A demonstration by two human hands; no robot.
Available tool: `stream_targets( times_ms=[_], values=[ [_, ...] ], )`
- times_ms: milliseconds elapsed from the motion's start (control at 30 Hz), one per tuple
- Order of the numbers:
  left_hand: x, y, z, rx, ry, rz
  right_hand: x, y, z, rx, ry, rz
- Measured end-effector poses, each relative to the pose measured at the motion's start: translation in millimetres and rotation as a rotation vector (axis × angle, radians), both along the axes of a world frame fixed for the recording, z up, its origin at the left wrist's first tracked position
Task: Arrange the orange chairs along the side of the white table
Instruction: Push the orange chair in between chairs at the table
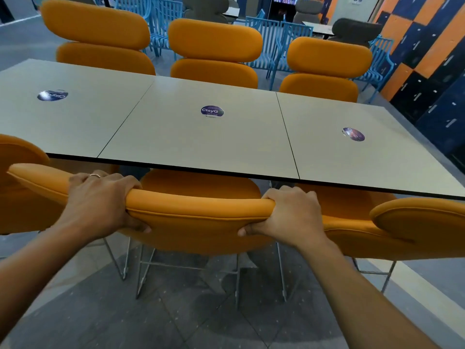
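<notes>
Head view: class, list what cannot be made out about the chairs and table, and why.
All in the head view:
1. middle chair: most of its seat is hidden by its own backrest and the white table.
2. left chair: cut off by the frame's left edge.
3. far chairs: seats hidden behind the table.
4. left sticker: text blurred.

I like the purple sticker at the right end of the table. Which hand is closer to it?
Right. The right hand grips the chair back nearer the camera and left of that sticker; the left hand grips the same back, much farther left.
</notes>
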State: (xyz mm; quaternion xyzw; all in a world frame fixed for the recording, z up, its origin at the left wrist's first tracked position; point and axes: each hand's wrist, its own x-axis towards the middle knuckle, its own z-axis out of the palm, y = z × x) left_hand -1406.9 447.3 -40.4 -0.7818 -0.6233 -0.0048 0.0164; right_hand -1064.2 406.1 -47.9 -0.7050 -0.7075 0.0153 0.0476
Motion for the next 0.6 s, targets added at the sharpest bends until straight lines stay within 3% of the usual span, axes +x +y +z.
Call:
stream_targets(
  times_ms=[333,600],
  values=[
    [-5,-36,-6,0.070,-0.094,-0.010,-2,-16,4,-0.047,0.010,0.059],
    [-8,-32,-15,0.151,-0.042,-0.044,7,2,7,-0.040,0.061,0.058]
  ],
)
